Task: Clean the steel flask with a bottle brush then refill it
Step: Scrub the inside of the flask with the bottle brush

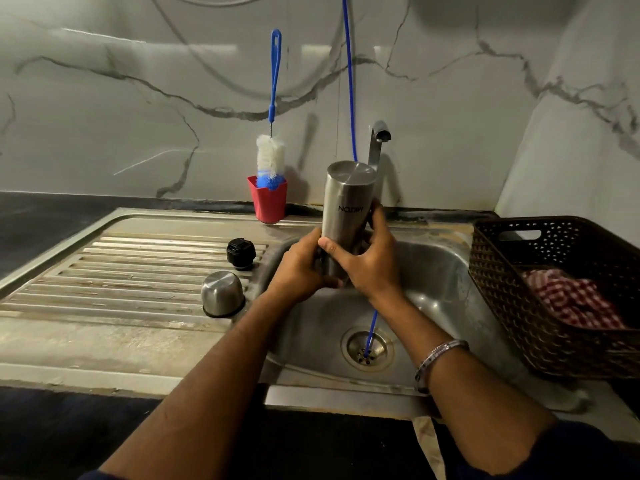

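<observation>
The steel flask [344,206] is held upside down over the sink basin [440,282], its base uppermost and its mouth hidden behind my hands. My left hand [299,268] grips its lower end from the left. My right hand [370,258] wraps round it from the right, thumb across the front. The bottle brush [272,157], with a blue handle and white bristles, stands in a red cup [269,202] at the back of the sink. On the ribbed drainboard [121,271] lie the black stopper [241,253] and the steel cap [222,293].
A tap [378,140] rises behind the flask. A thin blue tube [349,74] hangs from above down to the drain [367,348]. A dark woven basket [554,289] holding a red checked cloth [571,299] sits right of the sink. Marble wall behind.
</observation>
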